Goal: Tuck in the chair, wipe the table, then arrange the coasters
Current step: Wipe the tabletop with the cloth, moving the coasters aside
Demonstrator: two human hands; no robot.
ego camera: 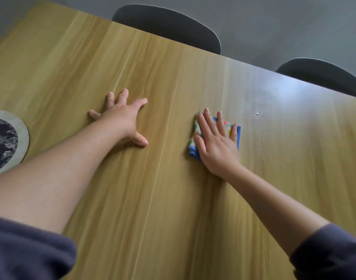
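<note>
On the table, a coaster sits at the left edge and the left hand lies spread flat mid-table, holding nothing. The right hand presses the folded cloth with straight fingers; droplets lie beyond it toward the far right corner.

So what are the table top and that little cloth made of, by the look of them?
Table: wood or wood-look laminate, judging by the long grain streaks; smooth and slightly glossy, since light glares off it. Cloth: soft fabric, maybe microfibre, folded, dotted with blue edging, flattened under the right hand.
</note>
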